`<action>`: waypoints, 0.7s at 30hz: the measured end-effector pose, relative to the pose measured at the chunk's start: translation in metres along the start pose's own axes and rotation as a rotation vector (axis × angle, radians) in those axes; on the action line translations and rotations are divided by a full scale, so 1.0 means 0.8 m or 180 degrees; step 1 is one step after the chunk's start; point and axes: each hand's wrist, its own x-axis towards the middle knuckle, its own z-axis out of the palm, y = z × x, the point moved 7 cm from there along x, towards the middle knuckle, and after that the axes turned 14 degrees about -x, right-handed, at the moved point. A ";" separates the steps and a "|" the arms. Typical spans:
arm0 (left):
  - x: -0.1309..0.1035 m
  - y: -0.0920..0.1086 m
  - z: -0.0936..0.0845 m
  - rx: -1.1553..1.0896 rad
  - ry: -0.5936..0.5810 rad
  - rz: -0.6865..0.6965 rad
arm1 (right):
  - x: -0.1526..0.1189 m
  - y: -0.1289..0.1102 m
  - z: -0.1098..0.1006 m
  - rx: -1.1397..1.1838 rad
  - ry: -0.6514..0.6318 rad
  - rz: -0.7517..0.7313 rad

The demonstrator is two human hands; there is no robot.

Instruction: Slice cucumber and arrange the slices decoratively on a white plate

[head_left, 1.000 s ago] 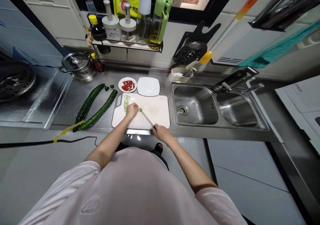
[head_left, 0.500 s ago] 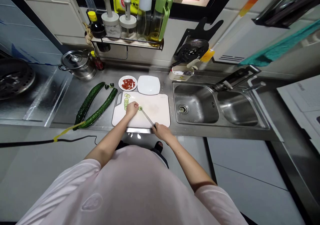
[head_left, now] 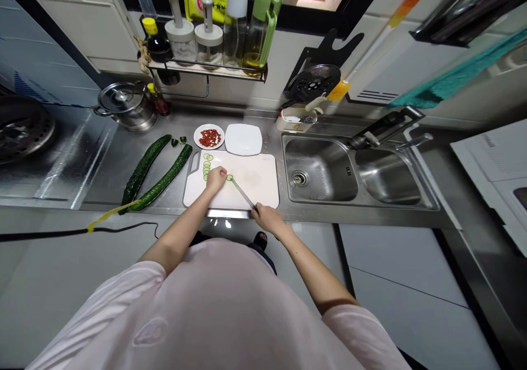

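Observation:
On the white cutting board [head_left: 259, 186], my right hand [head_left: 267, 217] is wrapped round the handle of a knife [head_left: 244, 193]. Its blade points up and left, with the tip at a single cucumber slice [head_left: 230, 178]. My left hand [head_left: 216, 179] is over the board just left of that slice, fingers drawn together; whatever they pinch, if anything, is hidden. Several cucumber slices [head_left: 206, 168] lie in an overlapping row beyond the left hand. Two long cucumbers [head_left: 144, 167] rest on the counter left of the board, with small cut-off ends [head_left: 175, 142] near their tops.
Behind the board stand a plate of chopped red pieces [head_left: 209, 137] and a white square plate [head_left: 243, 139]. A double sink [head_left: 321, 169] is on the right, a lidded pot [head_left: 125, 106] at the back left. Above hangs a rack [head_left: 206, 69] with bottles and jars.
The whole view has shifted very slightly. Both hands, the knife and the slice keep almost the same places on the board.

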 end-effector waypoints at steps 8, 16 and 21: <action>0.001 -0.001 0.000 -0.0036 0.0036 0.0047 | -0.011 0.004 0.003 0.0035 -0.0032 0.0009; -0.002 0.003 0.000 0.0008 -0.0018 0.0022 | -0.015 0.011 0.006 0.0034 -0.0087 0.0062; -0.011 0.010 0.000 0.0110 -0.0056 0.0375 | -0.014 0.021 0.002 0.0171 0.0113 0.0013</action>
